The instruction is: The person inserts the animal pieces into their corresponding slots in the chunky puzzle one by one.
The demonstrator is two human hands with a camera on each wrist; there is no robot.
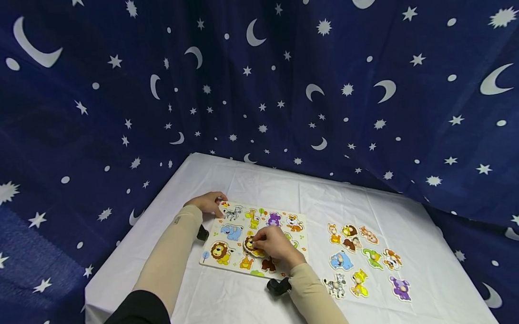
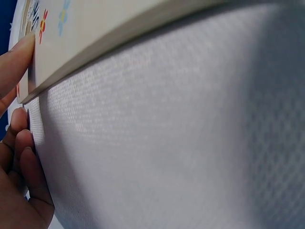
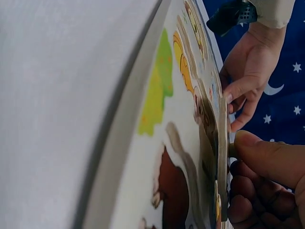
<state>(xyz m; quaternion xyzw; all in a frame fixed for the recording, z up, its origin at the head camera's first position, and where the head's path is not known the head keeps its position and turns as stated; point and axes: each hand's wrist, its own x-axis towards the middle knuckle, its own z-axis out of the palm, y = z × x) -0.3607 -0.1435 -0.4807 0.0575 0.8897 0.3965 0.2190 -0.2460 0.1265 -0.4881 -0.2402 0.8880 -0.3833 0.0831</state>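
The wooden puzzle board point(image 1: 304, 222) lies on the table, with animal pictures across its face. My left hand point(image 1: 206, 203) grips its far left corner. In the left wrist view the left thumb point(image 2: 19, 59) lies on the board's top, the other fingers by its edge. My right hand point(image 1: 276, 245) pinches a lion puzzle piece point(image 1: 249, 247) by its small knob point(image 3: 232, 150), over the middle of the board. Seen from the right wrist, this piece stands edge-on close above the board's surface. Left of it is another lion picture point(image 1: 220, 253) on the board.
Several loose animal pieces lie right of the board, among them an elephant point(image 1: 341, 260), a zebra point(image 1: 335, 286), a giraffe point(image 1: 359, 283) and a purple hippo point(image 1: 400, 288). A white cloth point(image 1: 243, 181) covers the table. Dark blue curtains point(image 1: 257, 86) with moons and stars hang behind it.
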